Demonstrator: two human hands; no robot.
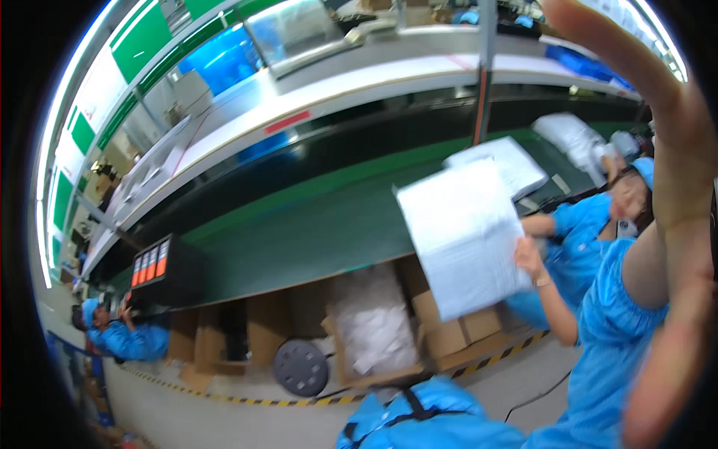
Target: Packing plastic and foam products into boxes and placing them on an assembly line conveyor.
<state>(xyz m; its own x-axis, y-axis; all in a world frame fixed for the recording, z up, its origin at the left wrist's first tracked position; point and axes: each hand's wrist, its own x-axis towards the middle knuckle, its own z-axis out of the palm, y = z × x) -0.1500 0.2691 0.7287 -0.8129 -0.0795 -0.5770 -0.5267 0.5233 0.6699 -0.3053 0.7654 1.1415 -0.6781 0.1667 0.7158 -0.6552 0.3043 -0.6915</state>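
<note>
White sheet (464, 236), wide and flat, is held up at a tilt in front of a long green tabletop (321, 239), right of centre in the head view. A co-worker (591, 213) in blue clothing and a blue cap grips its right edge with one hand (529, 258), the other forearm going behind it. On the person's own side, the right hand (684, 161) is raised very close to the lens at the right edge, its digits spread wide, nothing seen in it; part is blurred or cut off. The left hand is out of the picture, so its state cannot be told.

Just behind the sheet, a white packet (512, 168) lies on the tabletop, with a white bag (570, 136) farther right. At the left end stands a black box (179, 277) with a row of orange-and-white labels (149, 262), their print too small to read. A plain red strip (287, 122) marks the pale shelf edge (366, 84) above; a small red mark on a white panel at the far left is too small to read.

Below the tabletop sit cardboard boxes (268, 329), one holding crumpled clear plastic (374, 329), and a round grey stool (301, 368) beside yellow-and-black floor tape (262, 402).
</note>
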